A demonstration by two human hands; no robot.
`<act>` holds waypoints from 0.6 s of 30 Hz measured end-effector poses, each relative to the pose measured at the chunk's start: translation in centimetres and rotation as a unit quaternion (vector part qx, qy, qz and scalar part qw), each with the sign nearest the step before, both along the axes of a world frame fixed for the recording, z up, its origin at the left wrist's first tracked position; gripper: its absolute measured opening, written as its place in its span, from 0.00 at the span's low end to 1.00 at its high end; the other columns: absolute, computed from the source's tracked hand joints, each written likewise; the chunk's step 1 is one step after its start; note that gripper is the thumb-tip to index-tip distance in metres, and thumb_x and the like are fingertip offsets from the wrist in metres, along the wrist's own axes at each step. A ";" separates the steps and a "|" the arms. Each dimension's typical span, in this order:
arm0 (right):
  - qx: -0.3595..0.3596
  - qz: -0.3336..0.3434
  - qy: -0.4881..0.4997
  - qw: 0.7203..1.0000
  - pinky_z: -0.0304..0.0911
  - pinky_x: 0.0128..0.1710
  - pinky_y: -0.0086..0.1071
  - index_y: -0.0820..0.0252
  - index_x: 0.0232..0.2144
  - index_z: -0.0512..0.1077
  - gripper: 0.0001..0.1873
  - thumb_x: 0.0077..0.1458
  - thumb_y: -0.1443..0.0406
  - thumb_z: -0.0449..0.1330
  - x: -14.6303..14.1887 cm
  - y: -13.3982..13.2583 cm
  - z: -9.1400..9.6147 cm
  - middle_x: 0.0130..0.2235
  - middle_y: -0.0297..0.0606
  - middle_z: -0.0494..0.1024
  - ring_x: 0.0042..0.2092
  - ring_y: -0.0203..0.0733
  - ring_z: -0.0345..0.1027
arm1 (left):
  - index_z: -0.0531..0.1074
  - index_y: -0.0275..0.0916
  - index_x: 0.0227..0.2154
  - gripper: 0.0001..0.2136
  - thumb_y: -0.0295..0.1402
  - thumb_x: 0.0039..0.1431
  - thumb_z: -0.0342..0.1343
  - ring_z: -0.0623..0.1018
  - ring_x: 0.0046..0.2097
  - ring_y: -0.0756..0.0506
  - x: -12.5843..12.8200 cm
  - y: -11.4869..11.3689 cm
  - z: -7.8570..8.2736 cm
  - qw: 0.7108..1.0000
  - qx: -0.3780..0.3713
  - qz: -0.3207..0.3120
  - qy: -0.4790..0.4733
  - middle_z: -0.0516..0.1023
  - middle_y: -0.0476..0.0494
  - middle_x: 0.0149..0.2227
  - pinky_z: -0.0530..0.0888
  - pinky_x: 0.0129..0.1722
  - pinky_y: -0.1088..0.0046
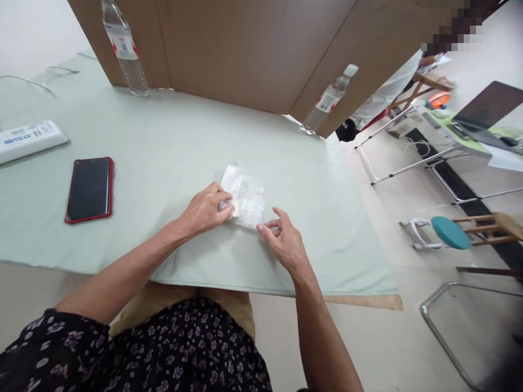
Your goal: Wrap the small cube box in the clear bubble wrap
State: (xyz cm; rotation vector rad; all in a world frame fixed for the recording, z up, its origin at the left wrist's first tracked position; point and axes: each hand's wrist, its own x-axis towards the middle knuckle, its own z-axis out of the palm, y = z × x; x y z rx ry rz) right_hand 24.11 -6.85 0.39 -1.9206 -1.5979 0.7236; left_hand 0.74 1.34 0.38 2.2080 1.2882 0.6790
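A sheet of clear bubble wrap [249,198] lies on the pale green tablecloth in front of me. My left hand [208,208] is at its left edge, fingers curled and closed on a small cream-coloured object [235,209] resting on the wrap. Most of that object is hidden by the fingers, so its kind does not show. At the lower right corner of the sheet is my right hand [284,238], its fingers apart and the thumb tip close to the corner. Whether that thumb touches the plastic I cannot tell.
A large cardboard panel [229,49] stands at the back, with water bottles [125,49] [330,100] before it. To the left lie a red-cased phone [90,189] and a white power strip [32,140]. Off to the right are a laptop [490,111], stools and a person.
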 end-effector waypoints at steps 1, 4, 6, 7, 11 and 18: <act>-0.002 -0.006 0.000 1.000 0.68 0.37 0.40 0.60 0.62 0.63 0.38 0.55 0.48 0.61 -0.4 0.4 -0.1 0.39 0.40 0.81 0.29 0.41 0.71 | 0.79 0.38 0.44 0.14 0.36 0.61 0.54 0.74 0.35 0.48 0.0 -0.2 -0.2 1.000 0.006 0.003 -0.001 0.75 0.42 0.43 0.74 0.41 0.68; -0.012 -0.027 0.022 0.999 0.68 0.37 0.40 0.62 0.64 0.60 0.43 0.53 0.47 0.62 -1.2 1.9 -0.5 0.39 0.40 0.79 0.31 0.41 0.72 | 0.79 0.38 0.45 0.13 0.36 0.62 0.54 0.74 0.37 0.47 0.2 -0.9 -0.6 0.999 0.029 0.022 0.004 0.74 0.41 0.43 0.73 0.39 0.69; -0.017 -0.034 0.065 0.997 0.68 0.37 0.39 0.63 0.66 0.58 0.45 0.53 0.46 0.62 -1.5 2.9 -0.8 0.40 0.40 0.78 0.32 0.41 0.72 | 0.79 0.39 0.44 0.13 0.36 0.62 0.54 0.74 0.39 0.46 0.3 -1.1 -0.8 0.998 0.054 0.036 0.010 0.73 0.41 0.43 0.73 0.38 0.70; -0.016 -0.037 0.090 0.995 0.68 0.37 0.39 0.63 0.66 0.57 0.46 0.52 0.46 0.63 -1.6 3.3 -1.1 0.40 0.39 0.78 0.33 0.41 0.72 | 0.79 0.39 0.43 0.12 0.36 0.62 0.54 0.74 0.40 0.46 0.4 -1.2 -0.9 0.997 0.067 0.039 0.012 0.73 0.41 0.43 0.73 0.38 0.70; 0.013 -0.059 0.162 0.985 0.69 0.36 0.39 0.63 0.67 0.55 0.50 0.48 0.50 0.67 -2.2 4.4 -2.1 0.36 0.37 0.78 0.35 0.43 0.72 | 0.79 0.39 0.40 0.10 0.34 0.62 0.53 0.72 0.41 0.45 0.6 -1.1 -1.0 0.994 0.104 0.033 0.015 0.71 0.41 0.42 0.72 0.38 0.70; 0.015 -0.062 0.257 0.964 0.72 0.38 0.42 0.63 0.64 0.59 0.46 0.46 0.54 0.68 -3.6 4.4 -1.2 0.34 0.36 0.79 0.34 0.44 0.74 | 0.81 0.40 0.38 0.11 0.35 0.62 0.53 0.71 0.39 0.44 0.6 -0.9 -0.7 0.994 0.094 0.036 0.050 0.71 0.42 0.36 0.70 0.38 0.69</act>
